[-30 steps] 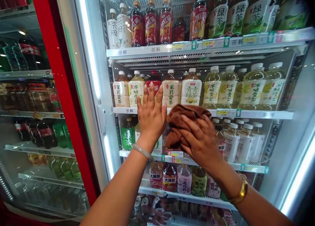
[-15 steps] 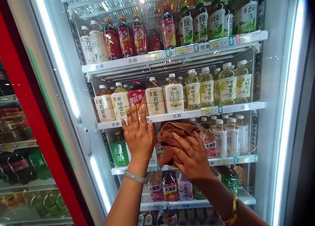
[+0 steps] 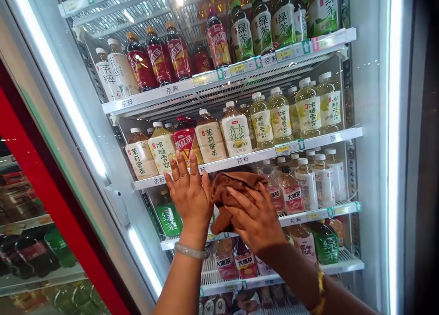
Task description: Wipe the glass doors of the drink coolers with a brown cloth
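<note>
My left hand (image 3: 190, 196) lies flat with its fingers spread, against what looks like the glass front of a lit drinks cooler. A pale bangle circles that wrist. Beside it, my right hand (image 3: 255, 214) presses a crumpled brown cloth (image 3: 224, 194) against the same front, its fingers laid over the fabric. A gold-coloured bracelet is on the right wrist. Behind the hands, a shelf edge (image 3: 260, 157) carries bottled teas, among them a red-labelled bottle (image 3: 185, 139) just above my left fingertips.
Upper shelves hold dark red bottles (image 3: 156, 59) and green-capped bottles (image 3: 262, 27). A green bottle (image 3: 169, 216) stands lower left. Bright light strips (image 3: 394, 123) run up the cooler's sides. A red frame (image 3: 51, 182) separates it from another cooler at the left.
The view has tilted and shifted, so the shelves slope more. My right hand and the cloth have moved left, closer to my left hand, which remains spread.
</note>
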Motion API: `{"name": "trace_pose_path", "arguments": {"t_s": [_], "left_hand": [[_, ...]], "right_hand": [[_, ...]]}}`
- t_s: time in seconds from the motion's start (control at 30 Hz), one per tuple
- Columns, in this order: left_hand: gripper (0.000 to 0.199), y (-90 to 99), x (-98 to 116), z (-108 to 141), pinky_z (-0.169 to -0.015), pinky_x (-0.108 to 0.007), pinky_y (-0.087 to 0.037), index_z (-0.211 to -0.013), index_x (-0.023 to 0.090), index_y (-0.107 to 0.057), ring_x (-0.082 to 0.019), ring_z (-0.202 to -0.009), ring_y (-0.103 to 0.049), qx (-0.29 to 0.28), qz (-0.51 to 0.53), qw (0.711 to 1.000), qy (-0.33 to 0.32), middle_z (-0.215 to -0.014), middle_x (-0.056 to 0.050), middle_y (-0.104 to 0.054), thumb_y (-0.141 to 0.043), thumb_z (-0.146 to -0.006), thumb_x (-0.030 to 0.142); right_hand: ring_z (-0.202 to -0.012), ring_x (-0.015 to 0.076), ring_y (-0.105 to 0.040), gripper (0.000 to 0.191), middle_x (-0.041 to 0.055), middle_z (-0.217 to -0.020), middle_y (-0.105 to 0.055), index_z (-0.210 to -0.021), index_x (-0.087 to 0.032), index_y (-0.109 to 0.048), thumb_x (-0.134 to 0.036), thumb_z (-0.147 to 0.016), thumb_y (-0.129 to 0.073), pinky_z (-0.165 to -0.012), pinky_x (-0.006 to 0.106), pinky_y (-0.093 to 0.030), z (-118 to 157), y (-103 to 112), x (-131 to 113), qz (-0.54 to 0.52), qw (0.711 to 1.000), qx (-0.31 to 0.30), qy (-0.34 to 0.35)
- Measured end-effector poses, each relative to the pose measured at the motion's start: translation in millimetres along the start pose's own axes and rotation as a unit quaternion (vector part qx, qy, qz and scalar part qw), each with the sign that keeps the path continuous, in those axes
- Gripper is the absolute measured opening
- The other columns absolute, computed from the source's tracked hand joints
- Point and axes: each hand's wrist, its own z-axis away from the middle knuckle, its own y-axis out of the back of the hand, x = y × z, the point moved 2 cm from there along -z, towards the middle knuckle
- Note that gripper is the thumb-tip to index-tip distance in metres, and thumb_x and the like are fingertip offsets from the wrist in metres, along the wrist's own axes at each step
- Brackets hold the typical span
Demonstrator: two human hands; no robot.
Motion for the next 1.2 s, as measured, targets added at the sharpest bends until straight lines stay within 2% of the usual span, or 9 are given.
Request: {"name": "trace_pose_path", "arguments": {"t_s": [0.1, 0.3, 0.43, 0.57, 0.73, 0.83, 1.0, 1.1, 1.2], "left_hand": [[0.064, 0.3, 1.8, -0.1, -0.132, -0.056, -0.011, -0.165, 0.023, -0.025, -0.028, -0.164, -0.011, -0.001, 0.006, 1.000, 0.006, -0.173, -0.014, -0.023, -0.046, -0.105, 0.033], [0.064, -0.3, -0.4, -1.1, -0.133, -0.056, -0.008, -0.165, 0.024, -0.028, -0.028, -0.163, -0.012, -0.013, 0.036, 0.999, 0.017, -0.174, -0.011, -0.023, -0.047, -0.105, 0.032], [0.063, -0.3, -2.0, -0.9, -0.133, -0.055, -0.007, -0.164, 0.026, -0.029, -0.027, -0.163, -0.012, -0.019, 0.038, 0.999, 0.026, -0.174, -0.010, -0.023, -0.047, -0.105, 0.032], [0.064, -0.5, 0.7, 0.3, -0.132, -0.058, -0.008, -0.165, 0.023, -0.027, -0.029, -0.164, -0.011, -0.015, 0.023, 0.999, 0.016, -0.174, -0.013, -0.022, -0.047, -0.105, 0.034], [0.064, 1.4, 3.4, -1.8, -0.132, -0.060, -0.008, -0.165, 0.023, -0.026, -0.030, -0.163, -0.012, -0.015, 0.020, 1.000, 0.019, -0.174, -0.013, -0.020, -0.046, -0.106, 0.036], [0.062, 5.0, 4.5, -4.1, -0.133, -0.057, -0.007, -0.166, 0.023, -0.024, -0.029, -0.164, -0.010, -0.033, 0.025, 0.999, 0.021, -0.175, -0.009, -0.015, -0.042, -0.108, 0.033], [0.062, 4.0, 10.7, 18.4, -0.133, -0.060, -0.005, -0.166, 0.027, -0.021, -0.030, -0.163, -0.006, -0.054, 0.049, 0.996, 0.051, -0.175, -0.009, -0.013, -0.040, -0.107, 0.031], [0.068, -0.1, 23.1, 46.8, -0.130, -0.066, -0.006, -0.167, 0.023, -0.016, -0.032, -0.163, -0.002, -0.066, 0.039, 0.995, 0.059, -0.175, -0.017, -0.011, -0.044, -0.106, 0.034], [0.074, -2.6, 38.9, 71.2, -0.128, -0.070, -0.003, -0.167, 0.020, -0.006, -0.032, -0.163, 0.008, -0.101, 0.029, 0.991, 0.084, -0.174, -0.021, -0.003, -0.045, -0.106, 0.035]], "right_hand": [[-0.134, 0.0254, -0.049, 0.038, -0.0027, -0.153, -0.059, -0.125, -0.029, -0.070, -0.026, -0.087, -0.072, -0.134, 0.049, -0.012, -1.4, 10.2, 10.5, 0.004, 1.000, 0.010, -0.022], [-0.151, 0.0283, -0.035, 0.043, -0.0017, -0.160, -0.051, -0.131, -0.029, -0.066, -0.027, -0.089, -0.073, -0.133, 0.058, -0.011, -57.9, 4.8, 2.6, 0.003, 0.996, 0.037, -0.082], [-0.144, 0.0264, -0.042, 0.041, -0.0043, -0.155, -0.057, -0.127, -0.030, -0.068, -0.027, -0.087, -0.075, -0.135, 0.052, -0.010, -14.9, -2.3, -7.3, 0.003, 0.999, 0.002, -0.036], [-0.133, 0.0262, -0.051, 0.036, -0.0013, -0.146, -0.065, -0.122, -0.030, -0.071, -0.023, -0.087, -0.075, -0.133, 0.053, -0.019, 29.6, 12.3, 7.2, 0.016, 0.997, 0.028, -0.063], [-0.149, 0.0314, -0.037, 0.046, 0.0013, -0.161, -0.050, -0.133, -0.029, -0.066, -0.025, -0.088, -0.072, -0.132, 0.061, -0.017, -23.7, 22.7, 19.7, 0.022, 0.989, 0.027, -0.146], [-0.156, 0.0294, -0.028, 0.050, -0.0015, -0.164, -0.046, -0.138, -0.031, -0.062, -0.025, -0.089, -0.071, -0.133, 0.061, -0.011, -51.0, 11.7, 6.6, 0.016, 0.991, 0.016, -0.133], [-0.149, 0.0249, -0.037, 0.049, -0.0053, -0.159, -0.052, -0.131, -0.032, -0.066, -0.022, -0.084, -0.075, -0.135, 0.051, -0.006, -4.4, 6.2, -7.4, 0.005, 0.997, -0.026, -0.079], [-0.145, 0.0257, -0.043, 0.049, -0.0028, -0.156, -0.056, -0.131, -0.031, -0.067, -0.017, -0.084, -0.071, -0.134, 0.052, -0.013, 25.2, 19.9, 2.8, 0.011, 0.994, -0.023, -0.107], [-0.147, 0.0287, -0.041, 0.053, -0.0014, -0.159, -0.053, -0.133, -0.031, -0.066, -0.012, -0.084, -0.064, -0.131, 0.058, -0.022, 23.6, 26.6, 10.2, 0.015, 0.987, -0.016, -0.157]]}}
